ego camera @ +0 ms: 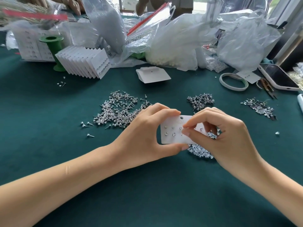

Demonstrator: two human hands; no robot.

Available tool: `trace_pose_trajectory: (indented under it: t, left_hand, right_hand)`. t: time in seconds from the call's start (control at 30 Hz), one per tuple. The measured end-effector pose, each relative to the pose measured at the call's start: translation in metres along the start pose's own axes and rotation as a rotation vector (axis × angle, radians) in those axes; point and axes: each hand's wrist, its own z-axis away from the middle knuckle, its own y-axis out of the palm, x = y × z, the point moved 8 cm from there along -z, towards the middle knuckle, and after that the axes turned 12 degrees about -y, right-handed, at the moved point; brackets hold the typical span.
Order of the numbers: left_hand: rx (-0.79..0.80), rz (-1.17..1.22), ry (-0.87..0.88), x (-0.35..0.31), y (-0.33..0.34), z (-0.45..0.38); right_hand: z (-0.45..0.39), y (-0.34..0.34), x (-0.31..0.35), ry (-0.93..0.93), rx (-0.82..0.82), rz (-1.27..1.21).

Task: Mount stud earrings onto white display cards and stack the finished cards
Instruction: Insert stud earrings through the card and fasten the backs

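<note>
My left hand [147,136] grips a white display card [172,133] by its top and bottom edges, above the green table. Several small studs sit in two rows on the card. My right hand [223,136] pinches thumb and forefinger at the card's face, apparently on a stud too small to make out. A big heap of loose stud earrings [119,110] lies left of the card, a smaller heap [200,100] behind it, another [259,108] to the right. Clear backs [200,151] lie under the card. A fanned stack of finished cards [85,63] stands at back left.
Blank cards [152,74] lie at centre back. A green spool [52,46] stands behind the stack. Plastic bags [180,41] crowd the far edge. A tape roll [233,81], snips [267,89] and a phone [278,76] lie at right. Another person's hands [72,4] work at top left.
</note>
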Motion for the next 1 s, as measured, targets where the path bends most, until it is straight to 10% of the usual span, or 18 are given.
trace_pose_trajectory:
  t: [0.47, 0.7, 1.0]
  left_hand:
    - [-0.006, 0.036, -0.045, 0.003, -0.003, -0.003]
    - [-0.012, 0.002, -0.026, 0.005, -0.002, -0.004]
    - [-0.005, 0.030, -0.041, 0.010, -0.001, -0.006]
  right_hand:
    - [0.000, 0.001, 0.007, -0.099, -0.008, 0.055]
    - [-0.006, -0.057, -0.032, 0.094, -0.259, 0.171]
    - [-0.002, -0.055, -0.091, 0.237, 0.095, 0.539]
